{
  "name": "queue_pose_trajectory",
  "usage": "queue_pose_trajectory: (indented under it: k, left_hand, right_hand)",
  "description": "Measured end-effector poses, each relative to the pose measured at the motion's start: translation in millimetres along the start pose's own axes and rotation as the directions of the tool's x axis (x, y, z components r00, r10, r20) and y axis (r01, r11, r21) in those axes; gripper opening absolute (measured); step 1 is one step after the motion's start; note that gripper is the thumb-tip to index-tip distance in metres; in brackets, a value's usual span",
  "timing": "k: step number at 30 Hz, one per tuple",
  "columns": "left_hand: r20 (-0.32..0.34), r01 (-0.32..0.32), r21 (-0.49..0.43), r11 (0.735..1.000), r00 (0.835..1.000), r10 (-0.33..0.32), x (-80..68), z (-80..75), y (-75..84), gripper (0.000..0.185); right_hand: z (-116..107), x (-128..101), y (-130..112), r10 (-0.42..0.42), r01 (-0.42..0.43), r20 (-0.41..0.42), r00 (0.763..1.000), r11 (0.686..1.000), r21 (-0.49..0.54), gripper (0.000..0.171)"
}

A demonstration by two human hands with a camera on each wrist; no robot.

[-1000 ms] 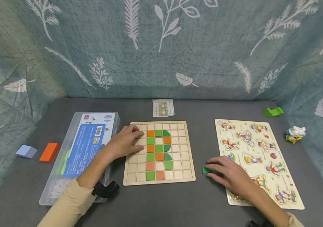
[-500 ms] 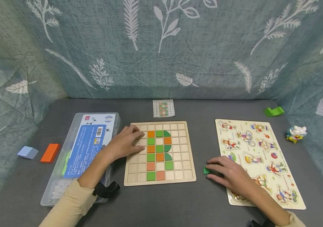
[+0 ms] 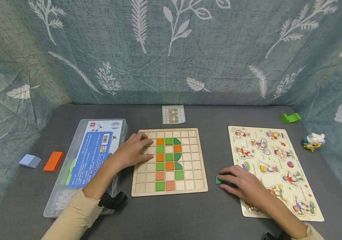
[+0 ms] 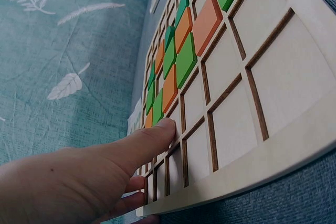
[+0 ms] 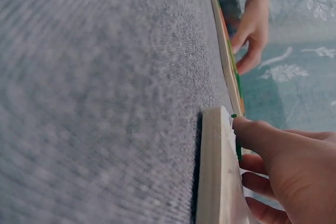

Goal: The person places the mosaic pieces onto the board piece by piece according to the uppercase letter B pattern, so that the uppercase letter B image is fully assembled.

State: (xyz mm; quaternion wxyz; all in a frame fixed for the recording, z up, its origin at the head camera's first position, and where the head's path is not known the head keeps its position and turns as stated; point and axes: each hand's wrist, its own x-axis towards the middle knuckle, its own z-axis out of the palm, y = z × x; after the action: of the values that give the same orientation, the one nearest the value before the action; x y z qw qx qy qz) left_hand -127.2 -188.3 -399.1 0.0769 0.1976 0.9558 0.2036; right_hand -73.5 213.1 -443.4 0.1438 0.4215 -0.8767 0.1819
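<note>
1. While the left hand [image 3: 132, 150] lies flat, its grip wide and holding nothing, its fingers [image 4: 157, 135] press the grid board [image 3: 192, 190] at the left cells.
2. The right hand [image 3: 243, 186] rests on the grey surface [image 3: 171, 216], fingertips on a green tile [image 3: 217, 180]; whether the grip pinches it I cannot tell.
3. The tile lies between the board and the picture puzzle [image 3: 291, 140].
4. A clear box [image 3: 69, 186] sits left of the board.

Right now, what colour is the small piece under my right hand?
Green piece, clearest in the head view.
</note>
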Motion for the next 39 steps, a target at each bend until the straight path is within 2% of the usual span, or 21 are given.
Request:
queue_pose_trajectory:
  k: [4, 10, 17, 22, 26, 32, 39]
  left_hand:
    - [0.002, 0.006, 0.0, 1.0, 1.0, -0.006, 0.0, 0.1, -0.2, 0.051]
    - [0.008, 0.012, -0.003, 1.0, 1.0, -0.012, 0.2, -0.2, -0.3, 0.051]
    - [0.004, 0.007, 0.005, 1.0, 1.0, -0.007, 0.0, -0.8, -0.3, 0.051]
    - [0.009, 0.008, 0.003, 1.0, 1.0, -0.008, -0.2, -0.6, -0.1, 0.051]
    - [0.015, 0.008, 0.005, 1.0, 1.0, -0.009, -0.1, -1.0, 0.6, 0.052]
    - [0.016, 0.016, 0.009, 1.0, 1.0, -0.016, 0.0, -1.9, 1.3, 0.052]
    - [0.022, 0.022, 0.004, 1.0, 1.0, -0.022, 0.5, -0.6, 0.4, 0.052]
  right_hand:
    - [-0.1, 3.7, -1.4, -0.033, 0.032, -0.019, 0.999, 0.999, -0.01, 0.025]
    - [1.2, 11.3, -6.7, -0.081, 0.081, -0.056, 0.995, 0.997, 0.0, 0.013]
    - [6.9, 15.5, -11.3, -0.083, 0.08, -0.089, 0.993, 0.996, -0.035, 0.032]
    - [12.2, 15.5, -11.2, -0.067, 0.07, -0.128, 0.989, 0.997, 0.016, 0.027]
    - [14.2, 17.6, -12.0, -0.054, 0.07, -0.153, 0.987, 0.992, 0.105, 0.028]
    - [17.7, 35.1, -21.0, -0.159, 0.195, -0.188, 0.969, 0.962, 0.19, 0.018]
    - [31.2, 67.2, -44.4, -0.305, 0.323, -0.137, 0.943, 0.935, 0.145, 0.009]
